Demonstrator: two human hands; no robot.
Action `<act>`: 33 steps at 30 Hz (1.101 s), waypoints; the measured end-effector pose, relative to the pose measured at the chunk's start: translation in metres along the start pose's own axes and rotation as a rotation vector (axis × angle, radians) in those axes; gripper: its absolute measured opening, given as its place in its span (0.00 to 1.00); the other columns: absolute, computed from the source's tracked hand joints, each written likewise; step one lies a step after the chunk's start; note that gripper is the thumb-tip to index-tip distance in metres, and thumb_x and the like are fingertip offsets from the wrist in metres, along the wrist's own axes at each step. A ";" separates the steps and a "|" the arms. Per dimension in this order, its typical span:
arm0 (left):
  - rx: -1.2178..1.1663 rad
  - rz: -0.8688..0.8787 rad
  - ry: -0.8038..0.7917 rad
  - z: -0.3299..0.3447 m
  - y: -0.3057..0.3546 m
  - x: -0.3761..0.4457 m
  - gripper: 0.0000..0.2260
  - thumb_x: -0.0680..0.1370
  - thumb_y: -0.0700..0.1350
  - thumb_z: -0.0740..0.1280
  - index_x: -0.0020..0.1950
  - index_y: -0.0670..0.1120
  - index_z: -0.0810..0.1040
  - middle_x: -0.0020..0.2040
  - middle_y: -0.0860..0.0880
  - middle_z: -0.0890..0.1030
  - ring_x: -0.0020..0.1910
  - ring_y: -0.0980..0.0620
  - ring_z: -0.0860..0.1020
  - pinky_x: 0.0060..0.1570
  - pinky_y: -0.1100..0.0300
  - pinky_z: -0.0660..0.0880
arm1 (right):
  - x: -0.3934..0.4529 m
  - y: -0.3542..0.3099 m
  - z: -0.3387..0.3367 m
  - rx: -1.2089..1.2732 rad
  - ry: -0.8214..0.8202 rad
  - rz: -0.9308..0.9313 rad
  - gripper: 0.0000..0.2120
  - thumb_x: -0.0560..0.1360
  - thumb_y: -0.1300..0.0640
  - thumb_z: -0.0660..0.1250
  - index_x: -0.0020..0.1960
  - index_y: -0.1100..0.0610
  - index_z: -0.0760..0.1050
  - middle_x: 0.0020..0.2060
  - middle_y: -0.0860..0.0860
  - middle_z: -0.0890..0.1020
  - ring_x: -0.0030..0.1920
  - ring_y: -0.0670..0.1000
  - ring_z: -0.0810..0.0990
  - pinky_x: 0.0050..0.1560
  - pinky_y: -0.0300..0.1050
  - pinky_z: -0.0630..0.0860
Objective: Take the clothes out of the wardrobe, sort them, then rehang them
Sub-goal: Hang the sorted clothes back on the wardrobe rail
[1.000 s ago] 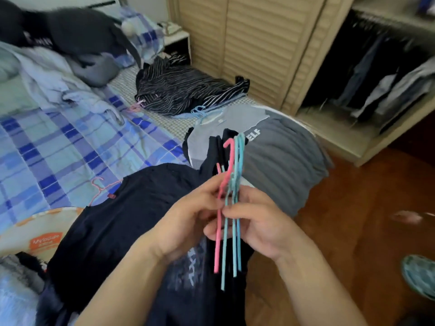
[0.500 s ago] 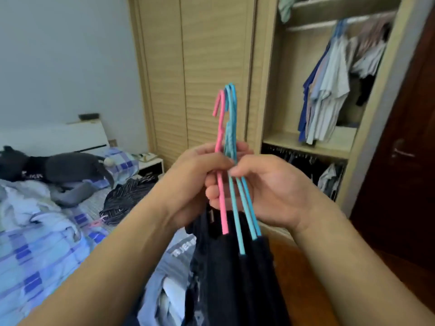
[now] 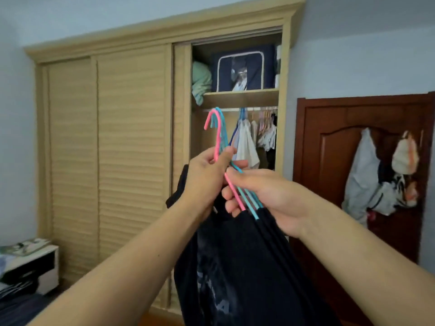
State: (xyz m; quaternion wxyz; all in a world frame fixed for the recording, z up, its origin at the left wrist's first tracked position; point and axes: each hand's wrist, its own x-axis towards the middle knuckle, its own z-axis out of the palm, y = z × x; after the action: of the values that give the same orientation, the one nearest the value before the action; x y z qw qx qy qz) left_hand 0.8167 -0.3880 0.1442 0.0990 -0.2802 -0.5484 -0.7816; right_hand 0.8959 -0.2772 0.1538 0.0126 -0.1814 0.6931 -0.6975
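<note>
Before the wardrobe [image 3: 131, 142], at the edge of its open right-hand bay, we see both hands raised with a bunch of hangers [image 3: 221, 137]. Our left hand [image 3: 204, 175] pinches the necks of the pink and blue hangers just under their hooks, fingers curled round them. Our right hand [image 3: 266, 194], just right of and below the left, grasps the sloping shoulders of the same hangers, thumb on top and fingers curled beneath. Dark shirts [image 3: 235, 267] hang from these hangers, dropping below the hands and out past the lower edge of the view.

The hooks stand just left of and slightly below the wardrobe's rail [image 3: 235, 109], in front of the open bay's left edge; whether they touch the rail we cannot tell. On the rail, to the right of the hooks, hang pale garments [image 3: 247, 142], with open rail between them and the bay's left edge. Above the rail, a shelf [image 3: 240, 96] carries a navy storage box [image 3: 244, 69] and a green bundle [image 3: 201, 81] at its left end. Left of the open bay, the louvred doors are closed. Right of the wardrobe stands a dark red door [image 3: 329, 149] with bags [image 3: 367, 175] hanging on it. At the wardrobe's lower left corner sits a white bedside table [image 3: 35, 267].
</note>
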 end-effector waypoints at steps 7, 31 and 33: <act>-0.067 -0.321 -0.412 -0.015 -0.094 0.130 0.16 0.83 0.54 0.62 0.64 0.46 0.79 0.43 0.42 0.83 0.42 0.44 0.82 0.42 0.53 0.82 | 0.109 0.037 -0.111 -0.241 0.105 0.110 0.09 0.80 0.54 0.65 0.48 0.61 0.77 0.30 0.50 0.79 0.26 0.46 0.75 0.30 0.39 0.73; 0.463 0.199 -0.165 -0.077 -0.368 0.502 0.10 0.84 0.45 0.61 0.56 0.43 0.81 0.52 0.48 0.85 0.47 0.56 0.80 0.48 0.63 0.75 | 0.499 0.167 -0.337 -0.162 0.036 0.115 0.13 0.85 0.57 0.55 0.56 0.66 0.72 0.42 0.61 0.86 0.27 0.55 0.82 0.27 0.43 0.77; 0.388 0.176 -0.150 -0.086 -0.383 0.518 0.10 0.85 0.44 0.59 0.55 0.46 0.81 0.56 0.46 0.85 0.53 0.50 0.81 0.54 0.58 0.77 | 0.522 0.174 -0.342 -0.199 0.047 0.109 0.13 0.85 0.56 0.55 0.57 0.65 0.72 0.42 0.60 0.86 0.28 0.56 0.82 0.27 0.44 0.77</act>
State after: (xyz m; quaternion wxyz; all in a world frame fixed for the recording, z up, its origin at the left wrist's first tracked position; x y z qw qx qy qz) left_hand 0.1852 -0.2425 0.0997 0.1781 -0.3599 -0.6678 -0.6267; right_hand 0.2753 -0.0948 0.1169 0.0162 -0.1276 0.7678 -0.6276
